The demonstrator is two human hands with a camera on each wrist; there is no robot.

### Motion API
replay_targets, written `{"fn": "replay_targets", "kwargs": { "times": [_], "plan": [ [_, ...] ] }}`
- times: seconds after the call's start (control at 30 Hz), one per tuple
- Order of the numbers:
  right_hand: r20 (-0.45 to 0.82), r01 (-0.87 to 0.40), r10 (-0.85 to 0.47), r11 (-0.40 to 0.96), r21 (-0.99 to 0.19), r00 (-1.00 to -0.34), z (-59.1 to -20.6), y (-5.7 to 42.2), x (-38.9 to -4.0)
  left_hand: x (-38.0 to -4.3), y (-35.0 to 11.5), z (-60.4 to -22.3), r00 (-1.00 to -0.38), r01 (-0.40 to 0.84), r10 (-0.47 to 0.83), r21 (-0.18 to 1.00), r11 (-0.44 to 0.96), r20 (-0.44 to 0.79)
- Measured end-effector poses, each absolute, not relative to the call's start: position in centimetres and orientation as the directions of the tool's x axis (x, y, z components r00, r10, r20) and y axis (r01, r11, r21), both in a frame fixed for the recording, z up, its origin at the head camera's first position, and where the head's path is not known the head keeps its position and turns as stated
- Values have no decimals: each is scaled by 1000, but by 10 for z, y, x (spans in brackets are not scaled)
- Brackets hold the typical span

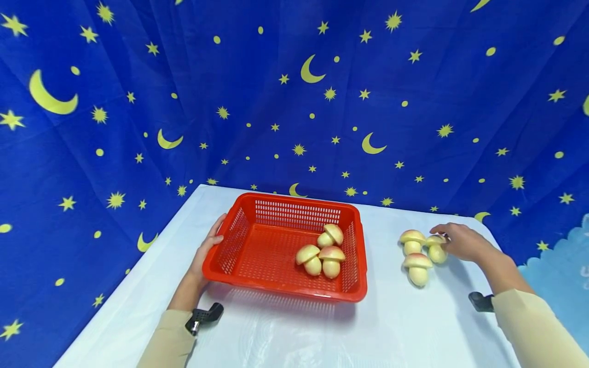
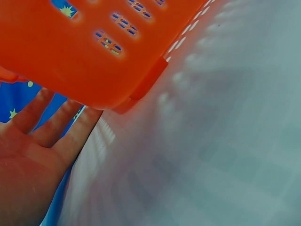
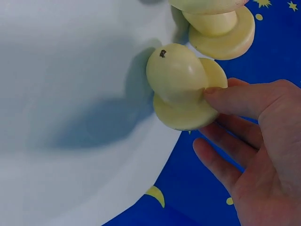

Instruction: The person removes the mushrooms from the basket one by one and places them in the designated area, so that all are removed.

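A red plastic basket point(image 1: 276, 289) with slotted walls stands on the table. My left hand point(image 1: 202, 253) holds its left side, the thumb near the rim and the other fingers stretched along the outside in the left wrist view. Three cream toy mushrooms point(image 1: 332, 261) with pinkish caps lie in the basket's right part. To the right of the basket, my right hand point(image 1: 465, 241) pinches another toy mushroom point(image 3: 176, 75) between thumb and fingers, its rounded stem pointing away from the palm. Two more toy mushrooms point(image 1: 417, 268) lie just left of that hand.
A white cloth point(image 1: 386, 327) covers the table. Behind it and on the left hangs a blue curtain point(image 1: 257, 92) with yellow moons and stars. A light blue patch point(image 1: 566, 276) shows beyond the table's right edge. Each wrist wears a black camera mount point(image 1: 480, 301).
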State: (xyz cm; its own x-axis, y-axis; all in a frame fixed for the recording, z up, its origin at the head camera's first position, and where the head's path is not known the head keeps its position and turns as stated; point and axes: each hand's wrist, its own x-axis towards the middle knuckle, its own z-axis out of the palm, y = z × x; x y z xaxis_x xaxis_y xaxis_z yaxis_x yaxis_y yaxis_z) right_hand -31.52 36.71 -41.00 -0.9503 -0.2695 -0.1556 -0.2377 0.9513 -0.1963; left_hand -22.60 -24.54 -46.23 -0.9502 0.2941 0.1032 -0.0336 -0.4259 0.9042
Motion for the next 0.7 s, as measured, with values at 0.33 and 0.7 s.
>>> {"fn": "replay_targets", "kwargs": {
  "times": [0.33, 0.7],
  "plan": [
    [-160, -214, -245, 959, -188, -956, -412, 366, -316, -224, -243, -459, -956, -37, 280, 910, -414, 88],
    [-147, -208, -240, 957, -204, -960, -413, 368, -312, -226, -245, -460, -953, -35, 288, 911, -412, 94]
  ]
}}
